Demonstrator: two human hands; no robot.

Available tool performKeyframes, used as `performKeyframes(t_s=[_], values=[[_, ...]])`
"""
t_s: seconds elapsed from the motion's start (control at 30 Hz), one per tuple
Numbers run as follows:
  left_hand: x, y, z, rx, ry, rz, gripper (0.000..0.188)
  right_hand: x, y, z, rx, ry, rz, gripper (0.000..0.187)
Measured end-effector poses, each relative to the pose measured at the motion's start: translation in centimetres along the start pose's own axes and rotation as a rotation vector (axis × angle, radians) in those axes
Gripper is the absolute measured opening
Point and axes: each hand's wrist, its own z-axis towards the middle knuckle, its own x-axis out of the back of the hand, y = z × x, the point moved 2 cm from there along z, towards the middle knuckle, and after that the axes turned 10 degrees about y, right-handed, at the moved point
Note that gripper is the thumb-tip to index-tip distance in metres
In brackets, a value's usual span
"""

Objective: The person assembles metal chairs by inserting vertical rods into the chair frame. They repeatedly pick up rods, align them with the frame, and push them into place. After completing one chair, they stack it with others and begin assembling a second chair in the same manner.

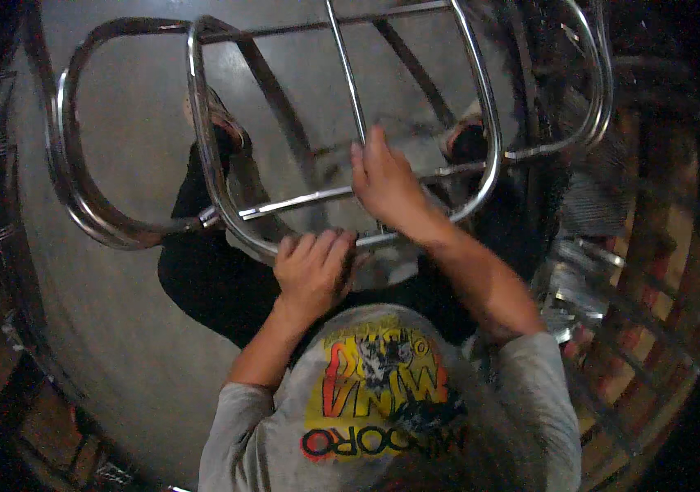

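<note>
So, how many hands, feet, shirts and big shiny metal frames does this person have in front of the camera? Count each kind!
Hands: 2, left hand and right hand
Feet: 2, left foot and right foot, both partly hidden
Shirt: 1
Metal frame: 1
Total: 6

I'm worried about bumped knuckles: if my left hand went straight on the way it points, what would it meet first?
Beyond the curved tube it rests on, your left hand would probably meet the shiny crossbar, though depth is unclear.
</note>
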Motion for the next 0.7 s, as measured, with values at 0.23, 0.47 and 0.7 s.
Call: performKeyframes(t_s=[0.23, 0.47, 0.7], values=[[0.2, -0.1, -1.0, -0.051, 0.022, -0.023, 0.036, -0.1, 0.5, -1.4, -0.026, 0.024, 0.012, 0.026], [0.5, -0.3, -1.8, -0.029, -0.117, -0.058, 0.035, 0.4, 0.6, -1.6, -0.178, -0.172, 0.118, 0.031], [0.9, -1.2, -3.4, -0.085, -0.115, -0.019, 0.042, 0.1, -0.5, 0.9, -0.231, -0.168, 0.173, 0.035]])
